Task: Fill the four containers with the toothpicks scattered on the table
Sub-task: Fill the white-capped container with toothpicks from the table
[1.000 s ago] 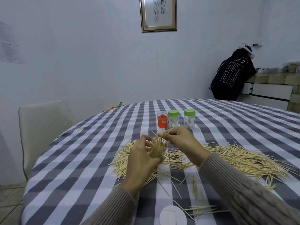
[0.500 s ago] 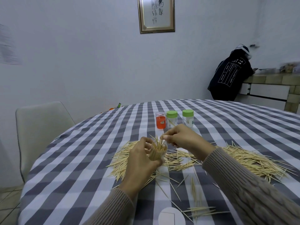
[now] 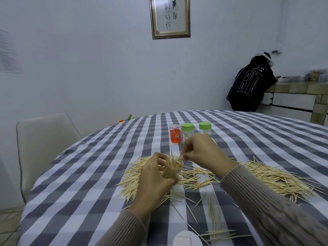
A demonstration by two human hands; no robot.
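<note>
My left hand [image 3: 154, 180] grips a small clear container [image 3: 171, 170] packed with upright toothpicks, held just above the checked tablecloth [image 3: 88, 201]. My right hand [image 3: 200, 153] is just right of its mouth, fingertips pinched on a few toothpicks that touch the bundle's top. Loose toothpicks [image 3: 266, 178] lie in a wide heap on the cloth under and to the right of both hands. Behind the hands stand an orange-labelled clear container [image 3: 175, 133] and two green-lidded containers [image 3: 187, 130], [image 3: 205, 127].
A white round lid [image 3: 187, 239] lies at the table's near edge beside a few stray toothpicks. A pale chair [image 3: 44, 144] stands left of the table. A person in a dark jacket [image 3: 250, 89] leans on a counter at the far right.
My right hand has shifted slightly right and up from the container's mouth while staying pinched. The left hand and its container stay almost in place. The camera has tilted down a little.
</note>
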